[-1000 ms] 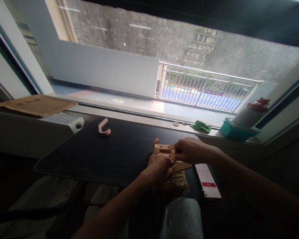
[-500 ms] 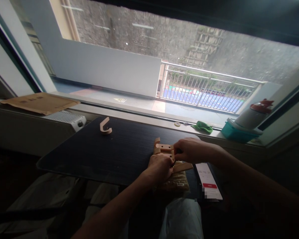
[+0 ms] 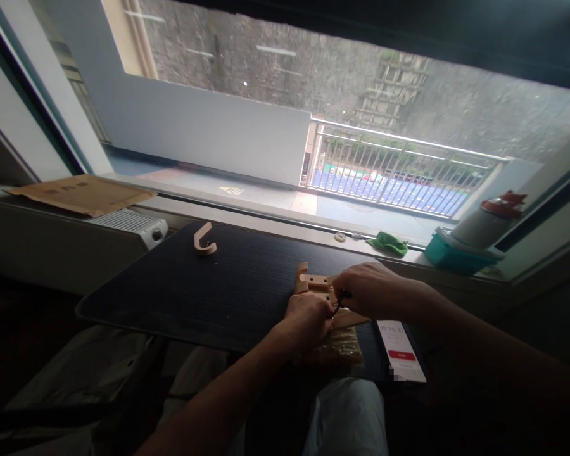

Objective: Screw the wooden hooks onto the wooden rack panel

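A pale wooden assembly (image 3: 313, 282) with small holes sits near the front right of the dark tabletop (image 3: 228, 285). My left hand (image 3: 308, 318) is closed around its lower part and holds it down. My right hand (image 3: 368, 289) is pinched on a small dark tool (image 3: 338, 306) at the piece's right side. Beneath the hands lies a crinkled clear bag (image 3: 339, 348) of wooden parts. A separate curved wooden hook (image 3: 203, 240) lies alone at the table's far left.
A phone (image 3: 401, 356) with a lit white and red screen lies right of the bag. On the sill stand a green cloth (image 3: 387, 242), a teal box (image 3: 458, 258) with a bottle, cardboard (image 3: 78, 192) and a white heater (image 3: 135, 226). My knees are below the table.
The view has shifted slightly; both hands stay on the wooden piece with barely any movement.
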Action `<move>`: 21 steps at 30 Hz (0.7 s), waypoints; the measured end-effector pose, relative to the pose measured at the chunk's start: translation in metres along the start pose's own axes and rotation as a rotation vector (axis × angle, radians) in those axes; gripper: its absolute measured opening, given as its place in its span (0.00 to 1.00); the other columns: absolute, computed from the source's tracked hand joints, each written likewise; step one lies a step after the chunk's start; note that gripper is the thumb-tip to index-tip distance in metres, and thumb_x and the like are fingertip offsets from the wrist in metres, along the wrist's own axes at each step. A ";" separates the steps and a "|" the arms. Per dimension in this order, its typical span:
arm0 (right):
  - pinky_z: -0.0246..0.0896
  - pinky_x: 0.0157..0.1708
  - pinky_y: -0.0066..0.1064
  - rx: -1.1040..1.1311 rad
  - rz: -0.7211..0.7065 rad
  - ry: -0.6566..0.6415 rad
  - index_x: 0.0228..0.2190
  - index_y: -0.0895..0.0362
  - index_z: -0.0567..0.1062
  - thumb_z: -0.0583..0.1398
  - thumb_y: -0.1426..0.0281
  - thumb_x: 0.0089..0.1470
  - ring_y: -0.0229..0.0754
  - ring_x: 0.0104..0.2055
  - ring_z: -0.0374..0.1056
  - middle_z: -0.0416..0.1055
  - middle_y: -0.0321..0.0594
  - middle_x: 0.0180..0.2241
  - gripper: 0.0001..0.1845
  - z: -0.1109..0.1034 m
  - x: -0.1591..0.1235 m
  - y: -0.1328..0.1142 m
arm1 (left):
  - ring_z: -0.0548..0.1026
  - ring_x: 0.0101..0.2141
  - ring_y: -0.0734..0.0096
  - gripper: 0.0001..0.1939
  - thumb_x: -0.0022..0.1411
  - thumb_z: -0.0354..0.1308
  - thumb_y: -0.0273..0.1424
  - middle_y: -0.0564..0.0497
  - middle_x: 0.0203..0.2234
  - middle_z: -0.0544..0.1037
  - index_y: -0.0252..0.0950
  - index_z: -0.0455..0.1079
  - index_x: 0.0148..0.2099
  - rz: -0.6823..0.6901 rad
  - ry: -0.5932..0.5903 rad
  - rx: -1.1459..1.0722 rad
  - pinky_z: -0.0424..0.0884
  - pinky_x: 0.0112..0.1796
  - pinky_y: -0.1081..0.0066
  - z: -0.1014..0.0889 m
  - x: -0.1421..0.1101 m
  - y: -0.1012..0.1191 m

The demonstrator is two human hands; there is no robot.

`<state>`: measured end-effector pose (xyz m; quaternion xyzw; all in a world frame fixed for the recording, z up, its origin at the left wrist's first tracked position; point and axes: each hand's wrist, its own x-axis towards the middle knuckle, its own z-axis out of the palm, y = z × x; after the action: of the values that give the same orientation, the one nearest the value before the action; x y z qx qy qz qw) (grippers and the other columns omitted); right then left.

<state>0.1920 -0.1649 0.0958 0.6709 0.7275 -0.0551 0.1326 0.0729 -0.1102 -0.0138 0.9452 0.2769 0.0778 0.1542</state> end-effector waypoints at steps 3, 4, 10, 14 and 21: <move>0.54 0.31 0.33 -0.010 -0.020 0.017 0.28 0.53 0.76 0.53 0.68 0.51 0.47 0.34 0.68 0.73 0.45 0.28 0.11 0.005 0.001 -0.003 | 0.73 0.36 0.63 0.12 0.55 0.51 0.33 0.48 0.32 0.77 0.38 0.75 0.34 -0.015 -0.003 -0.008 0.64 0.37 0.71 0.000 0.000 0.001; 0.54 0.30 0.34 -0.017 0.016 0.022 0.27 0.54 0.75 0.52 0.68 0.51 0.47 0.33 0.68 0.73 0.46 0.28 0.12 0.006 0.002 -0.003 | 0.73 0.37 0.63 0.12 0.55 0.50 0.33 0.48 0.32 0.77 0.38 0.75 0.34 -0.015 -0.003 -0.009 0.64 0.38 0.71 0.000 0.000 0.001; 0.54 0.28 0.32 -0.024 0.051 -0.046 0.32 0.54 0.76 0.56 0.61 0.47 0.46 0.33 0.68 0.73 0.43 0.30 0.13 -0.001 0.005 0.005 | 0.73 0.36 0.64 0.11 0.55 0.51 0.34 0.50 0.31 0.78 0.39 0.75 0.33 -0.024 -0.020 -0.009 0.65 0.37 0.70 -0.001 0.000 0.000; 0.54 0.32 0.31 0.076 -0.052 -0.057 0.32 0.51 0.76 0.59 0.67 0.44 0.44 0.35 0.67 0.74 0.39 0.31 0.10 -0.013 0.002 0.004 | 0.73 0.36 0.64 0.11 0.55 0.51 0.34 0.50 0.32 0.77 0.39 0.74 0.32 0.005 -0.001 -0.008 0.65 0.36 0.71 -0.002 0.000 0.000; 0.53 0.29 0.28 0.123 -0.091 -0.043 0.29 0.54 0.76 0.56 0.66 0.46 0.39 0.31 0.65 0.73 0.39 0.28 0.10 0.001 0.012 0.006 | 0.74 0.33 0.64 0.11 0.56 0.49 0.34 0.50 0.30 0.77 0.40 0.73 0.33 0.014 0.029 0.018 0.65 0.33 0.70 -0.001 0.000 0.000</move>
<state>0.1968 -0.1526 0.0925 0.6428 0.7494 -0.1199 0.1041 0.0727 -0.1103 -0.0132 0.9473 0.2730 0.0900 0.1412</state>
